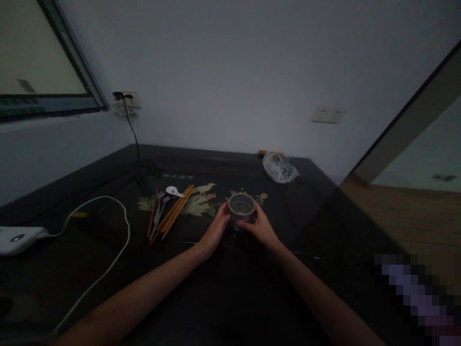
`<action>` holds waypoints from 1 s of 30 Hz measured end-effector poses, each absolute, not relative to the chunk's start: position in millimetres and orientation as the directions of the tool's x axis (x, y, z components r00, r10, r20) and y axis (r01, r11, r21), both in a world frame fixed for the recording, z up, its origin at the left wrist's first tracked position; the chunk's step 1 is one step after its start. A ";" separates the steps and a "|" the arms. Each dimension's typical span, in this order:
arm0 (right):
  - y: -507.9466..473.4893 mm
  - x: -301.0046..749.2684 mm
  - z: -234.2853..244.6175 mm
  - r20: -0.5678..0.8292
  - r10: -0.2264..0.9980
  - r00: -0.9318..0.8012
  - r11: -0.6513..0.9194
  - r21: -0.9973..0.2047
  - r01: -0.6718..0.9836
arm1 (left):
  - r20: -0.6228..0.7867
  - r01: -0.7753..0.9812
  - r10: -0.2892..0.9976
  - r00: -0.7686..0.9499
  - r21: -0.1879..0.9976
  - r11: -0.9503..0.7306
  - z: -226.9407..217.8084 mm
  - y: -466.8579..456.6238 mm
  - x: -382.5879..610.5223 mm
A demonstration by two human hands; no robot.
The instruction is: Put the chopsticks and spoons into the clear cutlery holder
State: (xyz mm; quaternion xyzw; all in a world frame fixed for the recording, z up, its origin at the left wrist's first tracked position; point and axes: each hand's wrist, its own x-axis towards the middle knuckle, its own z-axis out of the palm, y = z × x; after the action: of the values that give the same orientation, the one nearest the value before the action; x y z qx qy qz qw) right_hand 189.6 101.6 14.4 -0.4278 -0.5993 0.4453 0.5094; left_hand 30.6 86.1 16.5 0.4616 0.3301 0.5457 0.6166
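A round, clear-looking cup (241,205) with a pale rim stands upright between my two hands at the middle of the dark table (223,288). My left hand (217,226) wraps its left side. Around the right side curls my right hand (260,225), its thumb across the front. The far fingers of both hands are hidden behind the cup. Left of it lie several wooden chopsticks (176,211), a white spoon (175,191) and metal spoons (160,211), bunched together.
A crumpled clear plastic bag (280,168) lies at the back right, by a brown strip (271,153). On the left, a white device (21,239) trails a white cable (127,226). A black cord (135,134) hangs from the wall socket (126,103).
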 end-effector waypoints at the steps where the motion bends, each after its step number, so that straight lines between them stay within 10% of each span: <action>1: 98.3 198.9 15.2 0.216 0.971 -0.102 0.223 -0.973 0.064 | 0.106 -0.353 0.973 0.206 0.935 -0.027 14.3 87.3 39.0; 21: 83.8 288.1 43.5 0.110 0.992 -0.062 0.125 -0.932 0.341 | 0.153 -0.079 0.942 0.299 0.988 -0.135 22.8 89.1 59.1; 26: 51.0 283.3 108.3 0.475 0.868 0.146 0.312 -0.749 0.585 | 0.408 0.428 0.909 0.079 0.810 -0.401 38.0 112.5 -48.2; 30: 41.5 207.3 125.1 0.500 0.813 -0.298 0.577 -0.626 0.524 | 0.376 0.829 0.912 -0.161 0.554 -0.082 41.4 132.2 -143.4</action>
State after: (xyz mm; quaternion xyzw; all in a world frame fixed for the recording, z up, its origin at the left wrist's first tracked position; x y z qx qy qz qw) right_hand 207.3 41.5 125.1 -0.4250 -0.7865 0.1753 0.4125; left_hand -143.4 132.2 41.4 0.6450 0.6749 0.3535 0.0592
